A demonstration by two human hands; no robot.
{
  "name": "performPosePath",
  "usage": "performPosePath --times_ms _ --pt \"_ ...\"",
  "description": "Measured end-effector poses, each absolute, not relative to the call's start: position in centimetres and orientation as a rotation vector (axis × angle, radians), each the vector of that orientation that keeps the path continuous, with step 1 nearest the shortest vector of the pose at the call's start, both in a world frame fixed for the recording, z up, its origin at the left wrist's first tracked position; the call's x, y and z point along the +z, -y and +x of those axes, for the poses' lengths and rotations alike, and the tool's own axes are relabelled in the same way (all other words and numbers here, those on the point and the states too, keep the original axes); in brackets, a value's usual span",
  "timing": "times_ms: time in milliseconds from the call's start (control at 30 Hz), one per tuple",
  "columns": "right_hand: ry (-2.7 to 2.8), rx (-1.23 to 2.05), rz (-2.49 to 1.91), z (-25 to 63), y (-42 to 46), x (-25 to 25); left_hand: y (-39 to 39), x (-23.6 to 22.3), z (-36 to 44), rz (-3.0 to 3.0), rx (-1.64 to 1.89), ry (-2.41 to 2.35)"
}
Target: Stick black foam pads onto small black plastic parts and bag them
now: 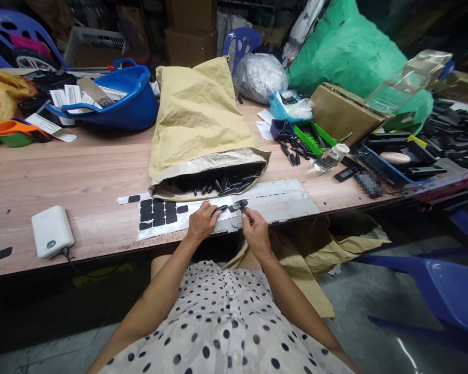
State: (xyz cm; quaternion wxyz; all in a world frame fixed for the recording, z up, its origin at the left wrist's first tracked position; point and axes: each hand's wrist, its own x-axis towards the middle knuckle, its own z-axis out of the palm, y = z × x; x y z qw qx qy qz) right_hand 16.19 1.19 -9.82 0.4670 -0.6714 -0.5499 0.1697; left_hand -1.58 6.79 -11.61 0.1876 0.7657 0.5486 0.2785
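Note:
Over the table's front edge, my left hand point(202, 221) is closed on a slim black piece point(219, 209) that points to the right. Just beside it, my right hand point(255, 228) pinches a small dark tool point(238, 205) with a wide head and a yellowish patch; its exact kind is unclear. The two objects nearly meet, and I cannot tell if they touch. A white sheet with black rounded stickers point(158, 213) lies left of my hands. Beyond them, a tan sack point(203, 114) lies with its mouth towards me, showing several slim black pieces point(226, 183) inside.
A grey flat board point(281, 200) lies under and right of my hands. At left are a white power bank point(52, 232) with a cable and a blue basin point(117, 98) of small boxes. Rightward stand a green tray point(314, 137), a clear bottle point(330, 157) and piled black parts point(452, 130).

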Motion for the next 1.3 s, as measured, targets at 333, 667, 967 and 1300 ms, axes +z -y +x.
performPosePath --times_ms 333,667,967,1300 --pt "1.487 0.364 -1.596 15.0 -1.4 -9.1 -7.2 -11.6 -1.6 2.064 0.833 -1.501" --pt "1.742 0.208 -1.496 13.8 -1.1 -9.2 -7.4 -11.2 -1.4 1.985 0.787 -1.460" --pt "1.631 0.182 -1.476 14.7 -1.4 -8.6 -7.4 -11.0 -1.2 1.978 0.827 -1.441" --pt "1.624 0.222 -1.588 15.6 -1.6 -9.5 -7.3 -10.8 -1.3 1.974 0.805 -1.483"
